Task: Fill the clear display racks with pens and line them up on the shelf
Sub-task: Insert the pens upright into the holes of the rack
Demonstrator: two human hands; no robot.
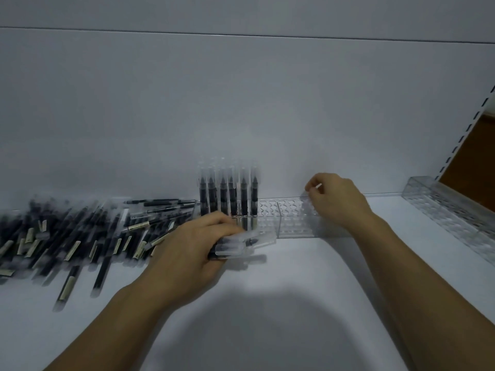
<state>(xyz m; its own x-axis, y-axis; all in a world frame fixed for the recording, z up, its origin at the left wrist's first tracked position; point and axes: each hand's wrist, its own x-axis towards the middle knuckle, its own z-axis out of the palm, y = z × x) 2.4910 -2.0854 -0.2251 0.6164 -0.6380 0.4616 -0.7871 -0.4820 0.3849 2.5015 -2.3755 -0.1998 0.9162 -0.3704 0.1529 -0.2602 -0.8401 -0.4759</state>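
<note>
- pens (80,231): black barrels, frosted see-through caps, tan label strips
- rack (284,218): clear plastic, rows of round holes
- second rack (450,212): clear, same hole grid
- shelf (294,277): plain white
- back panel (241,103): pale grey
- side post (466,129): white, dark slots

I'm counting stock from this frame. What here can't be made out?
Head view only:
Loose pen pile: motion-blurred, cut by left edge; uncountable, labels unreadable.
Held pens: left hand fingers hide their number.
Right hand: whether it pinches anything is unclear.
Spare rack: cut by right edge.
</note>
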